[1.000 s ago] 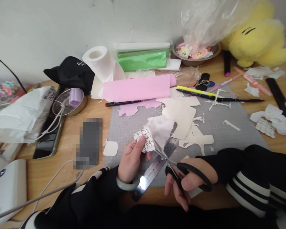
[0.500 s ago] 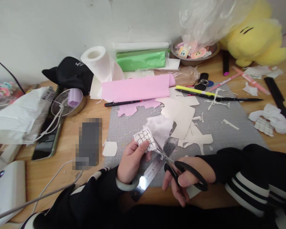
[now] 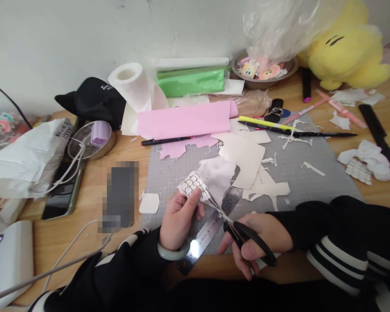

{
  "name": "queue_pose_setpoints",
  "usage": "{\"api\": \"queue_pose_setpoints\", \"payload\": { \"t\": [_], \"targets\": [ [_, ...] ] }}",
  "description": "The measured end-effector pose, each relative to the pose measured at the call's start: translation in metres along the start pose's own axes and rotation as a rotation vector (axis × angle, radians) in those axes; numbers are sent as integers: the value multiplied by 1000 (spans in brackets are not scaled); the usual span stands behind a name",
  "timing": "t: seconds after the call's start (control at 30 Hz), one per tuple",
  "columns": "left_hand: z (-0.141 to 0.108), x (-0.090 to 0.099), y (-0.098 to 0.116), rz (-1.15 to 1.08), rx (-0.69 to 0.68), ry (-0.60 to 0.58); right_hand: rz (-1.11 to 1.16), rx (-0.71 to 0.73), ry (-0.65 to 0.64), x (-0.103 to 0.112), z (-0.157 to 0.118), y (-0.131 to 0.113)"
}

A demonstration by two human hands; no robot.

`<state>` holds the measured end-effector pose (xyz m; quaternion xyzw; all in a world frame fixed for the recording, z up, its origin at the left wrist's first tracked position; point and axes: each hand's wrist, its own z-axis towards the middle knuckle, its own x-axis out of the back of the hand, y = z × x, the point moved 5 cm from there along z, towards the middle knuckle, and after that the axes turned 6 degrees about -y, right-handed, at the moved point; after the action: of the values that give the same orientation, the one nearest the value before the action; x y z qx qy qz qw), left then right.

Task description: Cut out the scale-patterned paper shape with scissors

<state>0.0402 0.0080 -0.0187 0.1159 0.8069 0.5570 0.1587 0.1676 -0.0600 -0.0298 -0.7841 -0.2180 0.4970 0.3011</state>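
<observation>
Between thumb and fingers, my left hand [image 3: 180, 215] pinches a small white paper piece [image 3: 191, 183] drawn with black scale-like curves. My right hand [image 3: 251, 240] has its thumb and fingers in the black handles of a pair of scissors [image 3: 226, 220]. The blades point up and left and meet the paper's right edge. Under the scissors, a metal ruler [image 3: 204, 237] lies slantwise on the grey cutting mat [image 3: 172, 169]. Crumpled white tissue [image 3: 217, 172] lies just behind the paper piece.
Cream paper scraps [image 3: 247, 156] and a folded pink sheet [image 3: 185, 119] cover the mat's back. Pens [image 3: 266, 124] lie beyond. A paper roll [image 3: 133, 89] and metal bowl [image 3: 264, 80] stand near the wall. At left are a blurred-out dark object [image 3: 120, 195], a phone [image 3: 63, 190] and cables.
The scissors and right hand have shifted slightly left. The patterned paper piece is tilted a little differently and has moved slightly left in my left hand.
</observation>
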Motion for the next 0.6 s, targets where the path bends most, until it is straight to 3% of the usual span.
{"api": "queue_pose_setpoints", "payload": {
  "t": [0.4, 0.6],
  "targets": [
    [-3, -4, -3, 51, -7, -130, 26, 6, 21, 3, 2, 4],
    [-4, -4, -4, 16, -27, -149, -77, 44, 6, 6, 2, 3]
  ]
}}
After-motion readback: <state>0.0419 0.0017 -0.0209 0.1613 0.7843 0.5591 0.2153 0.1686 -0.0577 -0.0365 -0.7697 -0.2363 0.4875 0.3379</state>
